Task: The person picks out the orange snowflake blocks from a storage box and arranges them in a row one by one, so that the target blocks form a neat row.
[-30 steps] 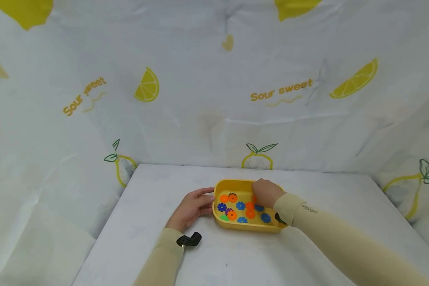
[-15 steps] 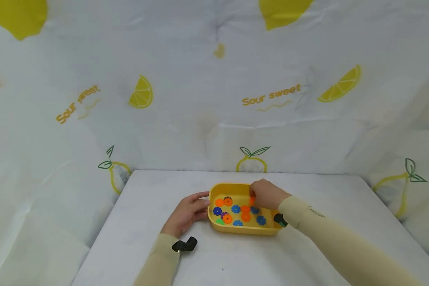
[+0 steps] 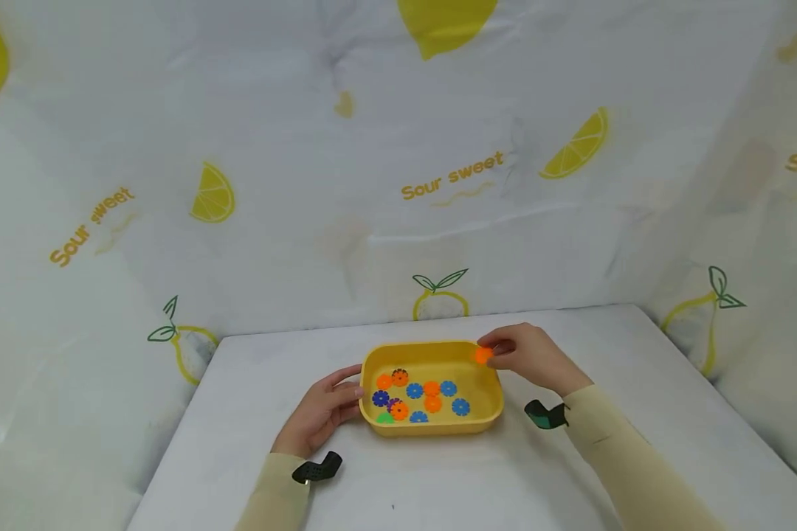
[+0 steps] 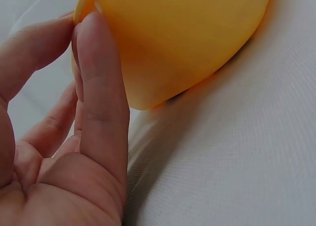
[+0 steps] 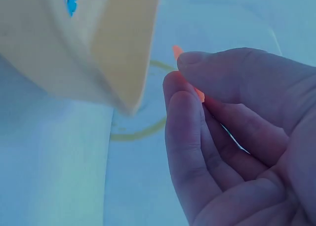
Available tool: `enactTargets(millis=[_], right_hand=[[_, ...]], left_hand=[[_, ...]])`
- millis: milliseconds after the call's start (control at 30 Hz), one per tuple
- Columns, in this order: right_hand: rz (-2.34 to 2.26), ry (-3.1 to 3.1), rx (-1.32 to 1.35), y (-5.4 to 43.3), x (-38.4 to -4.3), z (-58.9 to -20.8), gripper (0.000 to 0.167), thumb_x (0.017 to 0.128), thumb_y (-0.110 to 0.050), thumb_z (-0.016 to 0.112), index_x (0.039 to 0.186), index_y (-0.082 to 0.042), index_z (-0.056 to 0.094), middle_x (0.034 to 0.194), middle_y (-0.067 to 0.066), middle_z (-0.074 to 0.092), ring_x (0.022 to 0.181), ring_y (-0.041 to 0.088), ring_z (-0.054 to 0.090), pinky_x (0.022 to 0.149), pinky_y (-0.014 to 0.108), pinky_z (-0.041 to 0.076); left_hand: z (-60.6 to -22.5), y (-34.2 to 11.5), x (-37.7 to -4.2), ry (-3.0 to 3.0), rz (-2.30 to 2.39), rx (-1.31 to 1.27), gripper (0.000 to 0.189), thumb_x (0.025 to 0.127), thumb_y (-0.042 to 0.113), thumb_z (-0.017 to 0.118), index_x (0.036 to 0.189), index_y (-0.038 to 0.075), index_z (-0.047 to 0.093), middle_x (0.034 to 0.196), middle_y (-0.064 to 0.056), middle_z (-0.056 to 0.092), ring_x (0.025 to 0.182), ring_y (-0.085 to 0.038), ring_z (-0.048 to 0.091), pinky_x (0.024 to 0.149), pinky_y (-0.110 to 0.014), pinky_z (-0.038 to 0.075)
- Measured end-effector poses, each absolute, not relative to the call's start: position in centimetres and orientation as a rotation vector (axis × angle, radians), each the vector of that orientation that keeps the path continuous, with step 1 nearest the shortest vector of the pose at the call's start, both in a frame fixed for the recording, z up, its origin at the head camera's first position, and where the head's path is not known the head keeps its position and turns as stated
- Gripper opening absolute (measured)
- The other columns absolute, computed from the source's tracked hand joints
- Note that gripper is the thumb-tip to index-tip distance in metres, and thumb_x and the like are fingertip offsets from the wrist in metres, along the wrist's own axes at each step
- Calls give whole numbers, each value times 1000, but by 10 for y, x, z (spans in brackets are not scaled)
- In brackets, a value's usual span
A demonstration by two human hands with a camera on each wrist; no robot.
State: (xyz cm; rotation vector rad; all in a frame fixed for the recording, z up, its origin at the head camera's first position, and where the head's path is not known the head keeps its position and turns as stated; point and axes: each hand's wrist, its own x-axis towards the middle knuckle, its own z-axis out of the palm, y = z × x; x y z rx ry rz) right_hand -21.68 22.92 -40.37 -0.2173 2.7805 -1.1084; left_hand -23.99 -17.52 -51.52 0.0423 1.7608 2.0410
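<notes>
A yellow plastic tray (image 3: 432,428) sits on the white table, holding several notched snowflake building discs (image 3: 460,407) in orange, blue, purple and green. My left hand (image 3: 322,413) grips the tray's left end. In the left wrist view its thumb (image 4: 101,68) lies against the yellow wall near the rim, with the other fingers behind. At the far right corner of the tray, my right hand (image 3: 531,358) pinches an orange snowflake disc (image 3: 483,355) by thumb and fingertips. The right wrist view shows that disc (image 5: 177,52) edge-on, mostly hidden by the fingers, beside the tray's outer wall.
White table cover (image 3: 398,487) surrounds the tray. Behind the table hangs a white lemon-print cloth (image 3: 285,258). Black camera mounts sit on the left wrist (image 3: 317,467) and right wrist (image 3: 546,414).
My right hand has risen from inside the tray to its far right corner, bringing an orange snowflake disc up. My left hand stays at the tray's left end. The head view has shifted right.
</notes>
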Motion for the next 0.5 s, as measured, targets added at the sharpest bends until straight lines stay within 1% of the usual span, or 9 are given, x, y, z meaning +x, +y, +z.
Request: enactTargets(millis=[133, 233, 333, 500], right_hand=[[-1194, 2775, -134, 251, -210, -413, 33, 98, -21, 78, 130, -14, 77, 122, 5, 77, 109, 22, 68, 96, 42, 63], [-1232, 2758, -72, 261, -209, -425, 34, 98, -22, 79, 131, -16, 76, 123, 5, 77, 109, 22, 67, 97, 43, 63], [-1243, 2741, -26, 269, -208, -440, 34, 98, -22, 80, 131, -16, 77, 125, 5, 77, 110, 22, 66, 96, 43, 62], [-1220, 2746, 26, 278, -204, -461, 30, 97, -16, 80, 127, -17, 78, 127, 5, 76, 109, 22, 66, 95, 42, 63]], left_hand=[[-521, -176, -240, 1720, 2062, 27, 70, 98, 20, 81, 160, 18, 51, 135, -13, 72, 107, -22, 75, 98, -33, 64], [-522, -179, -240, 1730, 2083, 3, 68, 98, 18, 81, 159, 18, 52, 131, -11, 74, 104, -21, 75, 97, -32, 65], [-522, -184, -239, 1729, 2097, -15, 67, 100, 14, 78, 160, 16, 50, 128, -10, 75, 101, -20, 75, 95, -32, 65], [-520, -184, -238, 1688, 2080, -6, 70, 100, 14, 78, 163, 16, 46, 133, -10, 74, 103, -20, 75, 98, -33, 64]])
